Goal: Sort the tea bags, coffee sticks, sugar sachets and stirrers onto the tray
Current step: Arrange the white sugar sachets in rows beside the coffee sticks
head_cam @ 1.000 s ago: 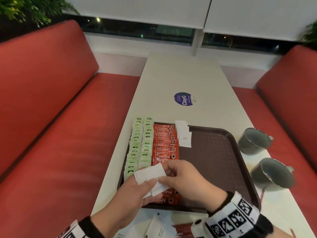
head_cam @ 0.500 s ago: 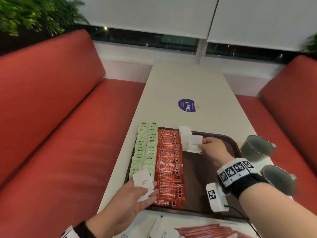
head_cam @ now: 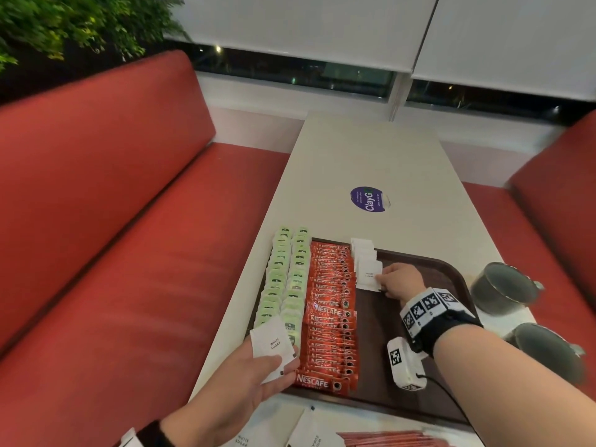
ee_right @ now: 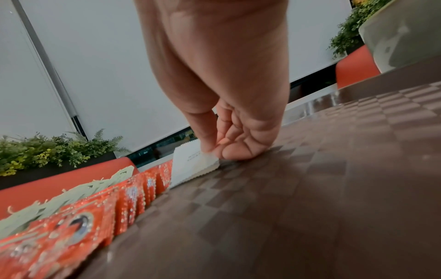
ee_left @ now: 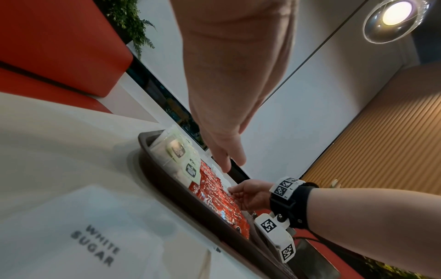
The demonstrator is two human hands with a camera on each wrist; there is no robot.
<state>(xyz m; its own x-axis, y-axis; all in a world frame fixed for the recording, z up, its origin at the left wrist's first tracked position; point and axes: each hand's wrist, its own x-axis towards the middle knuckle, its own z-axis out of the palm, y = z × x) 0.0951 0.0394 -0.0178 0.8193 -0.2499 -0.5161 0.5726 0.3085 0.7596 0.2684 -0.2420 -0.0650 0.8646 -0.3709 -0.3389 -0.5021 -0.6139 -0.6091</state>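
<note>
a brown tray (head_cam: 448, 272) sits on the pale counter (head_cam: 364, 156) between two red benches (head_cam: 106, 240). on the tray's left side, two columns of green tea bags (head_cam: 283, 282) run from near to far, their far ends overhanging the rim. just right of them lies a column of overlapping red coffee sticks (head_cam: 332, 317), touching the tea bags. right of the sticks, at the far end, a short row of white sugar sachets (head_cam: 364, 256) overlaps like tiles. the right hand (head_cam: 398, 280) rests low on the tray floor and pinches the right edge of the nearest sachet in that row (head_cam: 368, 275) between thumb and fingertips; the right wrist view shows that sachet (ee_right: 194, 162) lying nearly flat against the textured tray surface. the left hand (head_cam: 248, 375) hovers at the near left corner of the tray, thumb curled over a small stack of sugar sachets (head_cam: 272, 345), gripping it; the stack count appears to be two or more, but the view is not clear enough to confirm. more loose sachets (head_cam: 309, 437) and red stirrers (head_cam: 387, 438) lie on the counter near the tray's near edge. two grey cups (head_cam: 503, 287) stand on the counter right of the tray. a round purple sticker (head_cam: 369, 199) lies far of the tray.
</note>
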